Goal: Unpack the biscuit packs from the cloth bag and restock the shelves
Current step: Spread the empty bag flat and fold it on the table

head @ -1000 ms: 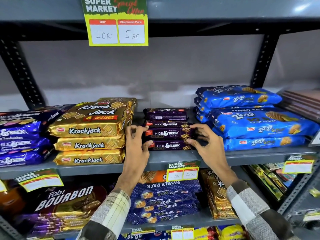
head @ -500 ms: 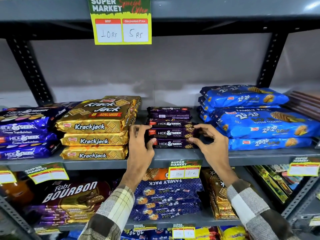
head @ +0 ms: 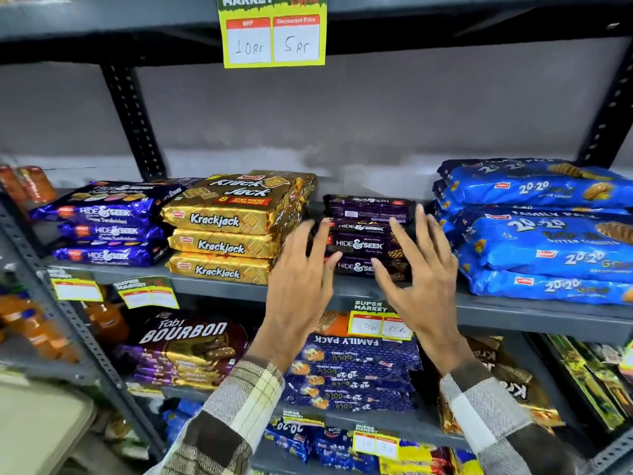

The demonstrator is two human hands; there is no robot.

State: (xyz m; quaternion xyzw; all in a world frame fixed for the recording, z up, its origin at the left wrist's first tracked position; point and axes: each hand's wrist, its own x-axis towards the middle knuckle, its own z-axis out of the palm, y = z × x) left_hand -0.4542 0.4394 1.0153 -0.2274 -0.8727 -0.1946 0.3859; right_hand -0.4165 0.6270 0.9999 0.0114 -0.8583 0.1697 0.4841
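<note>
A stack of dark purple Hide & Seek biscuit packs point(head: 363, 245) lies on the grey middle shelf point(head: 513, 311), between gold Krackjack packs point(head: 226, 231) and blue 20-20 packs point(head: 548, 241). My left hand point(head: 301, 286) hovers just in front of the stack's left end, fingers spread, holding nothing. In front of the stack's right end my right hand point(head: 421, 275) is likewise open and empty. Both hands are off the packs. No cloth bag is in view.
Blue-purple Hide & Seek packs point(head: 106, 228) lie at the shelf's left. The lower shelf holds Bourbon packs point(head: 185, 351) and navy 20-20 family packs point(head: 349, 371). A yellow price tag point(head: 272, 39) hangs from the upper shelf. A beige surface point(head: 37, 426) sits bottom left.
Both hands have let go of the dark Hide & Seek stack and pulled back towards me with fingers spread. The camera has shifted to the left.
</note>
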